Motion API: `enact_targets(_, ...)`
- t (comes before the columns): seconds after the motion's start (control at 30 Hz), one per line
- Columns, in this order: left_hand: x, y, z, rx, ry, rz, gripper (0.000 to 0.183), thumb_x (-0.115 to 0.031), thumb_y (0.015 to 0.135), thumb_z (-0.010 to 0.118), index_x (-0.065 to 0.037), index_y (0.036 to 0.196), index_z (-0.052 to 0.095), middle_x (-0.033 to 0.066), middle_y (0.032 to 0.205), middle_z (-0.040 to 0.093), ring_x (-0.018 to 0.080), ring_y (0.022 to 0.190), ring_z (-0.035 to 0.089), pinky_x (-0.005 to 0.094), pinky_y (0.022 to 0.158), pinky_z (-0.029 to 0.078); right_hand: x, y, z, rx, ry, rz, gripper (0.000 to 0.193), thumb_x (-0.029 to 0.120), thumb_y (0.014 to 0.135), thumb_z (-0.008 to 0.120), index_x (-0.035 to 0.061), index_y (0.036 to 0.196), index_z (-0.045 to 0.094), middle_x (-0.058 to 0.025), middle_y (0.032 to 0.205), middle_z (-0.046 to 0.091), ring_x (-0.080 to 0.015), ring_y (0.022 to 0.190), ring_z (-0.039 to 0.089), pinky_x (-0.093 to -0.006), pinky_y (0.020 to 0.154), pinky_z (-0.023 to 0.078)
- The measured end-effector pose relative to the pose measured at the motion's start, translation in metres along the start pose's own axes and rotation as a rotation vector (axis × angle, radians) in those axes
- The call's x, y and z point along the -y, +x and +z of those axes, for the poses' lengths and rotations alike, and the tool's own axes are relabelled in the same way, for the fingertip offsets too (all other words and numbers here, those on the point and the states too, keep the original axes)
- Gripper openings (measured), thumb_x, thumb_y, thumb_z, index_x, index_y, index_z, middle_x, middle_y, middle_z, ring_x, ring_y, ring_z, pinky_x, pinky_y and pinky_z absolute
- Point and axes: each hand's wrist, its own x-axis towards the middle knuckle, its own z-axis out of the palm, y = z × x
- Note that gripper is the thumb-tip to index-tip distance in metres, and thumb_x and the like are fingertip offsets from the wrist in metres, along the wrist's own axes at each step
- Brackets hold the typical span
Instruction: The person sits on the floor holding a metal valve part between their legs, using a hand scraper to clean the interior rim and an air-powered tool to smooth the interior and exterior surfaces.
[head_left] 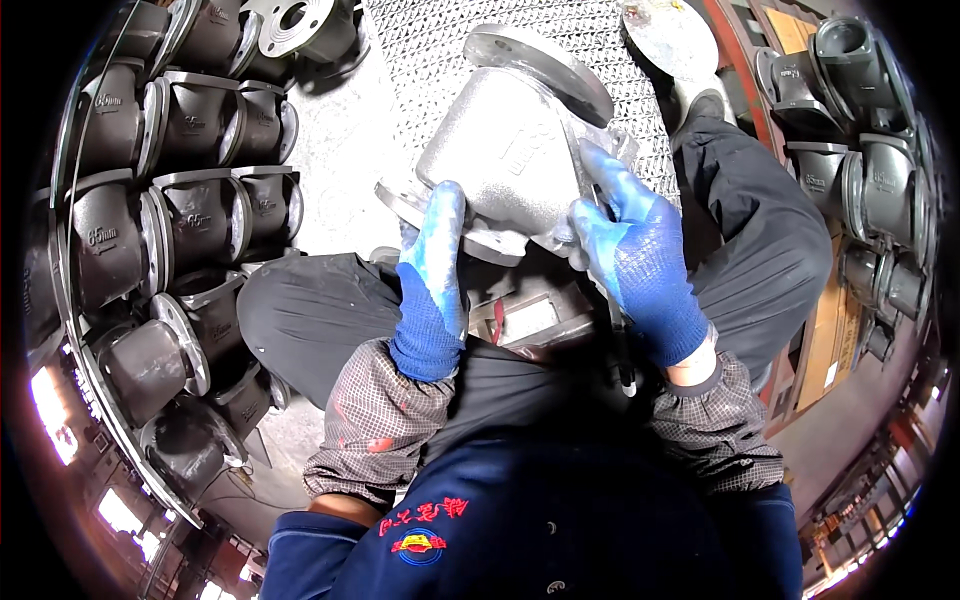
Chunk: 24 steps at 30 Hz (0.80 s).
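A grey cast-metal valve body (500, 150) with round flanges lies tilted in front of me, over a metal mesh surface. My left hand (430, 285), in a blue coated glove, grips its near left flange (495, 245), thumb on top and fingers hidden below. At the casting's right side, my right hand (640, 255), gloved alike, is closed round a long thin dark tool (617, 345). This looks like a file or rod, running along the casting's right side and down past my wrist. Its exact kind is unclear.
Several similar grey castings (200, 210) are stacked in rows on the left. More castings (885, 185) stand on wooden pallets at the right. The mesh surface (410, 45) extends ahead, with a round pale stool top (670, 38) beside it. My bent knees flank the work.
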Motion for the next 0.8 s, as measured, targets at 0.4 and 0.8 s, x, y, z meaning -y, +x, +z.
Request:
enact_targets(0.4,-0.003,0.002,-0.004,0.015,0.288,0.181,0.037,-0.016,0.101,0.035,0.009,0.128,0.042,0.0176,0.102,0.061,0.0236,0.095,0.063,0.0328,0.086,0.052,0.039,0.003,-0.014,0.135,-0.095,0.097,0.041,0.009,0.088,0.053,-0.0081,0.125,0.049,-0.0058,0.078,0.063,-0.0046,0.050,0.049,-0.0189,0.046,0.042)
enact_targets(0.8,0.007,0.001,-0.011,0.016,0.349,0.273,0.043,-0.006,0.094,0.045,0.004,0.135,0.037,0.0201,0.115,0.056,0.0268,0.103,0.060,0.0351,0.090,0.049,0.040,0.013,-0.014,0.167,-0.202,-0.038,0.042,0.011,0.088,0.053,-0.0125,0.123,0.048,-0.0082,0.076,0.061,-0.0051,0.046,0.049,-0.0185,0.042,0.040)
